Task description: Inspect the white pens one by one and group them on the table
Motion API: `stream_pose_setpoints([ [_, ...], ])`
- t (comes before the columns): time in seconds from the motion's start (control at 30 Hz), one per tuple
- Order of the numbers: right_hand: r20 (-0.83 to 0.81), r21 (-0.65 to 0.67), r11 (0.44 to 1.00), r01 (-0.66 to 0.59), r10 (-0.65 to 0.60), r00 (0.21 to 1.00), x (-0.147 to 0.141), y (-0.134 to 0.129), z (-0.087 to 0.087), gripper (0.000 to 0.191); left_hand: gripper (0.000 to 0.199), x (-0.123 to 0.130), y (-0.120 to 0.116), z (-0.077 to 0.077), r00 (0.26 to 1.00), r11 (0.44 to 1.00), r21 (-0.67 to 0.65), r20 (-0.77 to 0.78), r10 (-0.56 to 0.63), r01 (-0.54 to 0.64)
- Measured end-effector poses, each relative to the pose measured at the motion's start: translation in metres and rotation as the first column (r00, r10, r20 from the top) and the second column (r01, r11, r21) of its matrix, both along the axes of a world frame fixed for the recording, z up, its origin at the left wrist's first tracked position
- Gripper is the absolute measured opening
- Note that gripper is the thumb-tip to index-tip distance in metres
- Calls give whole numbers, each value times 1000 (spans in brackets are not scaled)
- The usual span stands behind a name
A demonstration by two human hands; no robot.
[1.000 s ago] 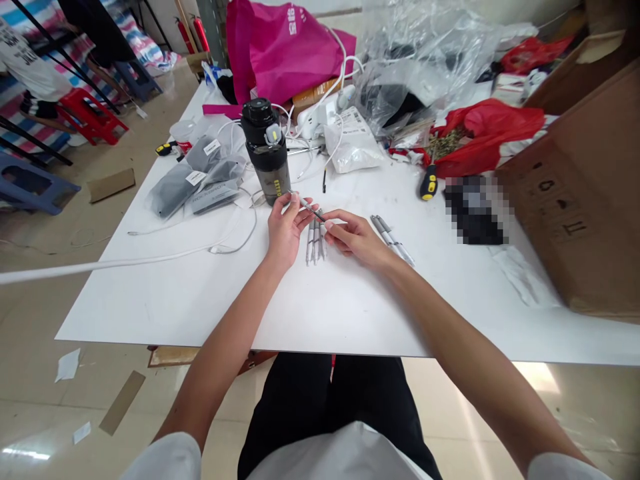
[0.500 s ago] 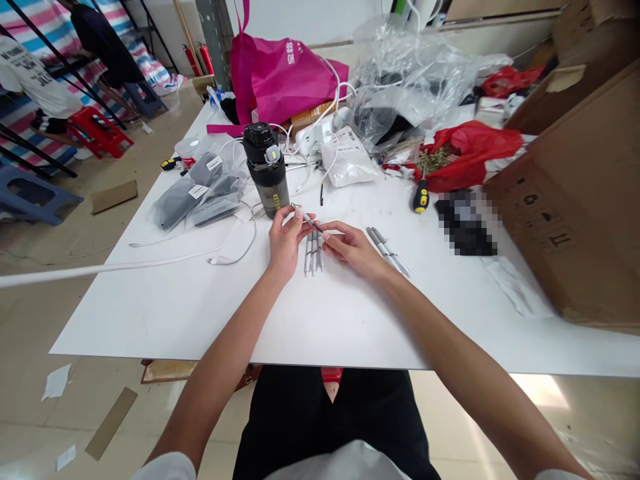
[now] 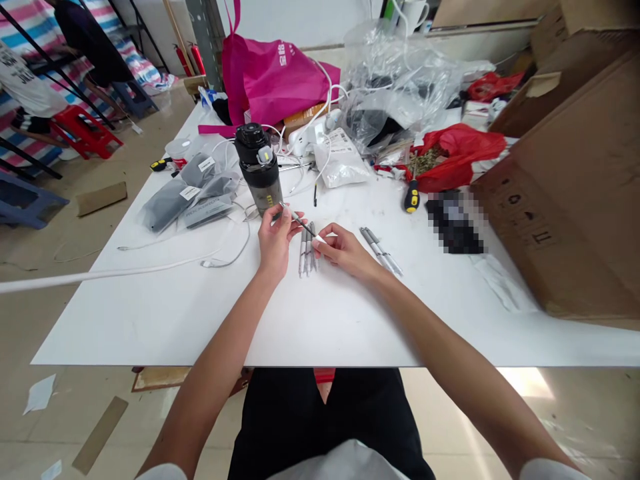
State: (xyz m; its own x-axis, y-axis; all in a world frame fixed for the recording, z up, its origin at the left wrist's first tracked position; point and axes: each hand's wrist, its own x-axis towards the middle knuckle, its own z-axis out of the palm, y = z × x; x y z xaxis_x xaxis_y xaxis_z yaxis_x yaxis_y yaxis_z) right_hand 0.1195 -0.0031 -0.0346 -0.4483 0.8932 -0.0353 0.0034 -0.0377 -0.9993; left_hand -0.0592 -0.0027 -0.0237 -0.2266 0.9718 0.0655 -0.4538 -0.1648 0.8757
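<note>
My left hand pinches the grey barrel of a pen, held slanting above the table. Between the two hands a thin dark length, which looks like the refill, shows. At its lower end my right hand has thumb and fingers closed on a small white piece of the pen. Just below the hands lie several grey pens side by side, partly covered by the right fingertips. A second group of grey pens rests to the right of my right hand.
A dark water bottle stands just behind my left hand. Bagged grey items and a white cable lie left. Farther back are a pink bag and a white packet. Rightward are a screwdriver and cardboard box.
My hands have drawn slightly apart along the pen. More of the thin dark length and a white piece at my right fingertips now show. The whole view has shifted a little.
</note>
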Motion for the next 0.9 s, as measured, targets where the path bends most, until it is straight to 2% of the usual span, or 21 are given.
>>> stream_pose_setpoints([
  [0.17, -87, 9, 1000, -12, 13, 996, 0, 0, 1, 50, 50, 9, -6, -2, 987, 996, 35, -137, -82, 87],
  [0.4, -8, 41, 996, 78, -78, 997, 0, -2, 5, 54, 39, 9, -6, -5, 969, 991, 25, -212, -126, 134],
  [0.67, 10, 178, 982, 55, -58, 998, -1, -6, 8, 49, 31, 7, -4, -6, 966, 981, -22, -169, -196, 195],
  [0.83, -20, 140, 982, 129, -127, 992, -1, -3, 5, 54, 30, 5, -2, -9, 970, 975, -71, -108, -218, 211],
  [0.9, -29, 134, 986, 103, -100, 995, 0, -2, 4, 54, 29, 4, -2, -9, 964, 966, -76, -85, -252, 246],
])
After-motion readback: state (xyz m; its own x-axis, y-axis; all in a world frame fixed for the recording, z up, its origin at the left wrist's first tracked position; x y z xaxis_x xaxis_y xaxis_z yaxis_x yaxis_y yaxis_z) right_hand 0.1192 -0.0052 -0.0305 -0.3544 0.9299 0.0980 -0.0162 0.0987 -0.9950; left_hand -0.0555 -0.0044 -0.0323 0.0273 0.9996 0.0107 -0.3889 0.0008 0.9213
